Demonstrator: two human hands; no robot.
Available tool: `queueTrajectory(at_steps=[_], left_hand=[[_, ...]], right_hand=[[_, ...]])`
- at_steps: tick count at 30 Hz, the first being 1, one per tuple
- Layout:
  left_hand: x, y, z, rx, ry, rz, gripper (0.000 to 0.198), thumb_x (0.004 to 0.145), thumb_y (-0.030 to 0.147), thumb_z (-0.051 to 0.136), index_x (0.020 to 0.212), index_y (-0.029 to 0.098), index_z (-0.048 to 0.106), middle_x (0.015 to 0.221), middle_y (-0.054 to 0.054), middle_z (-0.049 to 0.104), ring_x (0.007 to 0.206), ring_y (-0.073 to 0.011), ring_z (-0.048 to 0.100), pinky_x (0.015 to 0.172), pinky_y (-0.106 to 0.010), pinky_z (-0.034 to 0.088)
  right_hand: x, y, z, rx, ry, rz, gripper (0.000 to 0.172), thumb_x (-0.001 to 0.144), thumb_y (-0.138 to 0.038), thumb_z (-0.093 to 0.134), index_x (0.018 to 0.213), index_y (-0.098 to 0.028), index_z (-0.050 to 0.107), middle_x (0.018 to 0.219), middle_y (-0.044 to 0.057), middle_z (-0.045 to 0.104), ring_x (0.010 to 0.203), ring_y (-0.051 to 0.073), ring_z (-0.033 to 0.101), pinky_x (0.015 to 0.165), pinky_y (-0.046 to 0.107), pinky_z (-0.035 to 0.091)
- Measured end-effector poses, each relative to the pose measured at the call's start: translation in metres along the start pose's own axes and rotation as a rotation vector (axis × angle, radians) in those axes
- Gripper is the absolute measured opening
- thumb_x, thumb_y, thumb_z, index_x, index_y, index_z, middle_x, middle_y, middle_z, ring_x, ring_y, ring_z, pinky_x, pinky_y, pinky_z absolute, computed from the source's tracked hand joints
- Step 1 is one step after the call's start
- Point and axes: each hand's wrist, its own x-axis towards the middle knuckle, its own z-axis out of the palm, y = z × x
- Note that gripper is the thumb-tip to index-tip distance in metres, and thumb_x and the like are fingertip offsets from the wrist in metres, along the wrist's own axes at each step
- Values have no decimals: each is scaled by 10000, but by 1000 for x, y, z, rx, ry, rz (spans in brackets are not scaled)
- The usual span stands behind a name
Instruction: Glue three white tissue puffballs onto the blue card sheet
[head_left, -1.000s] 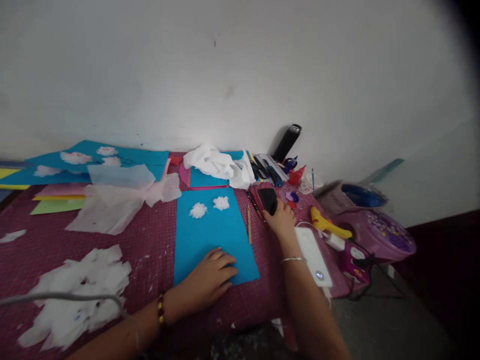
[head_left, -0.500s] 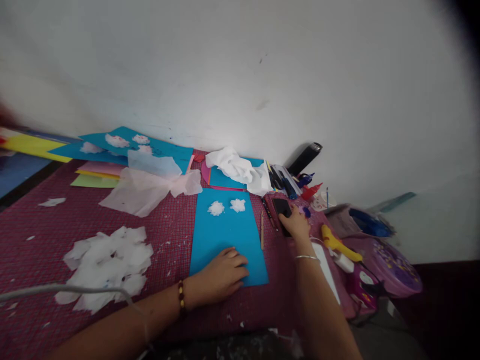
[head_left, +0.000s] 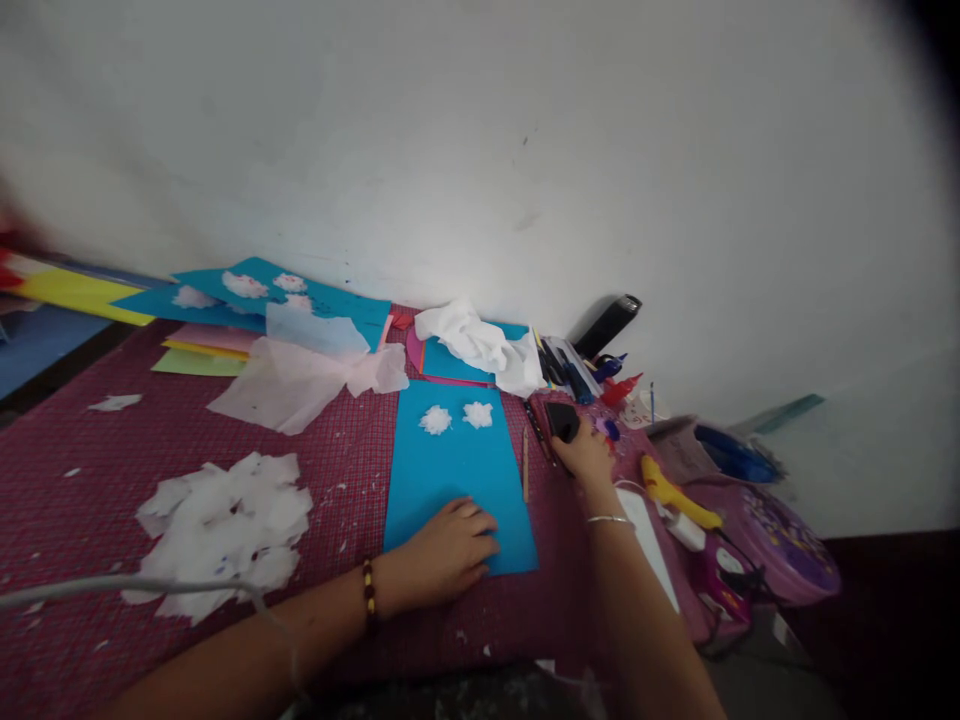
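Note:
My left hand (head_left: 448, 548) lies palm down on the lower part of a blue paper sheet (head_left: 442, 480), its fingers loosely stretched and holding nothing. Two fluffy white paper tufts (head_left: 435, 420) sit side by side near the sheet's top edge. To the right, my right hand (head_left: 589, 458) grips a flat black phone (head_left: 562, 418), thumb on its left side. The palm and fingers cover part of the phone. Between the sheet and the phone lie a wooden stick (head_left: 526, 465) and a dark patterned pencil (head_left: 536, 428).
A heap of white tissue pieces (head_left: 225, 530) lies left, crossed by a grey cable (head_left: 150, 582). Behind are thin translucent paper (head_left: 300, 370), blue sheets with tufts (head_left: 322, 300) and crumpled white tissue (head_left: 480, 345). A yellow-handled tool (head_left: 675, 495) and a purple container (head_left: 780, 540) stand right.
My right hand has shifted slightly on the phone, its fingers drawn closer around it, and less of the phone shows. My left hand stays in place; the view has shifted slightly.

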Motion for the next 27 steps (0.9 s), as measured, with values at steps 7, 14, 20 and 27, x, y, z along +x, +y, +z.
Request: queueTrajectory(at_steps=[7,14,20,27], left_hand=[[-1,0,-1,10,-12,4,182,880,257,610,1059,225,609,1192,-34,598,1116,-213,516,1071,-425,324],[0,2,-4,4,-29,-19,187,872,247,623,1057,229,615,1202,-30,599,1131,-215,516,1082,-438,322],[-1,3,-3,-21,-5,-18,191,877,254,620,1066,232,614,1186,-21,602,1110,-203,519,1095,-427,306],[0,1,1,-31,11,-35,201,858,225,634,1058,242,619,1182,-18,607,1102,-207,524,1093,-434,303]], right_hand=[[8,-2,2,21,75,6,775,740,-523,600,1352,-92,396,1211,256,562,1123,385,574,927,474,408],[0,-2,-2,41,125,-38,670,786,-457,588,1341,-118,430,1233,233,560,1153,379,549,944,487,390],[-52,-8,8,248,23,-456,296,881,-384,496,1062,-171,592,1016,108,658,943,236,627,805,312,446],[-63,-19,8,78,-77,-436,264,856,-139,468,1097,-156,575,1001,126,686,868,217,662,683,272,400]])
